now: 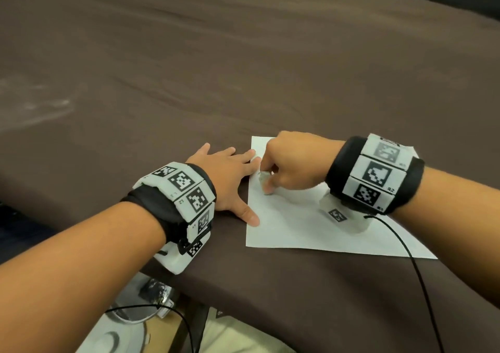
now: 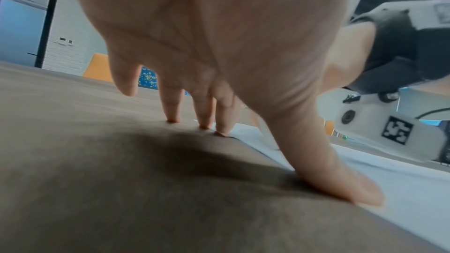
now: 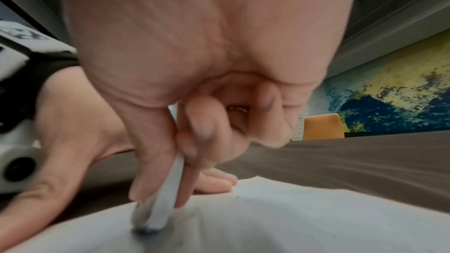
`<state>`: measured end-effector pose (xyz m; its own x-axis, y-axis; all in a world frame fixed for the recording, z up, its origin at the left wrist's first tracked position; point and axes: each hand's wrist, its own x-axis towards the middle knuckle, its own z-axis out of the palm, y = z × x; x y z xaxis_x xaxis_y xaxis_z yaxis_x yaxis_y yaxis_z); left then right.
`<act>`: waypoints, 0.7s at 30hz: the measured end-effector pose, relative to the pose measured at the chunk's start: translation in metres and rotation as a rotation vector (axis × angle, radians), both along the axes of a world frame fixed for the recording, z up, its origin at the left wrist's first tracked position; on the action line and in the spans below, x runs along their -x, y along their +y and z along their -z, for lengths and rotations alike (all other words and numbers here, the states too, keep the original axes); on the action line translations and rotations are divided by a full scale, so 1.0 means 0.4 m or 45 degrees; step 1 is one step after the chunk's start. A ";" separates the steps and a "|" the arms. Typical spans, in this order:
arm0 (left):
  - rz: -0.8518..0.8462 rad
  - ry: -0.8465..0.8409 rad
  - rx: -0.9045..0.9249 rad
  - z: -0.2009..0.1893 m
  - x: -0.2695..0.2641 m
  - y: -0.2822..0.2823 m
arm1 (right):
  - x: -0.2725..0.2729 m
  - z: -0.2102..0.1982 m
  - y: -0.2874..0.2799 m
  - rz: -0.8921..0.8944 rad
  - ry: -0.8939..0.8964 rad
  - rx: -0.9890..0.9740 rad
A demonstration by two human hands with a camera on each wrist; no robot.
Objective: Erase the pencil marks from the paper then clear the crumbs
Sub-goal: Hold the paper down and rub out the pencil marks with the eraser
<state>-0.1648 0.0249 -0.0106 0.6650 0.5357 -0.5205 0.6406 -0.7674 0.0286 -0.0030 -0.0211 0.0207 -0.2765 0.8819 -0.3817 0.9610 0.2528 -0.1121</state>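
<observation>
Tabletop, paper near its edge.

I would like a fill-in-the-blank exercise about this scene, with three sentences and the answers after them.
1. The right hand pinches a white ____ and presses its end on the paper.
2. The left hand lies flat, and its thumb rests on the paper's ____ edge.
3. The paper lies on a ____ table.

Missing words: eraser; left; brown
</observation>
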 end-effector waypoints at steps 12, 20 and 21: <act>0.003 0.022 -0.022 -0.003 -0.003 -0.003 | -0.015 -0.010 -0.041 0.033 0.008 0.082; -0.003 0.025 -0.012 0.002 -0.004 0.000 | -0.012 -0.003 -0.092 -0.003 0.105 0.263; -0.001 0.027 -0.013 0.002 -0.004 0.000 | -0.008 -0.005 -0.103 -0.030 0.100 0.302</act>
<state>-0.1630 0.0250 -0.0115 0.6533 0.5416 -0.5290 0.6418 -0.7668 0.0076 0.0003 -0.0624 0.0226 -0.3330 0.7633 -0.5536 0.9411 0.2331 -0.2448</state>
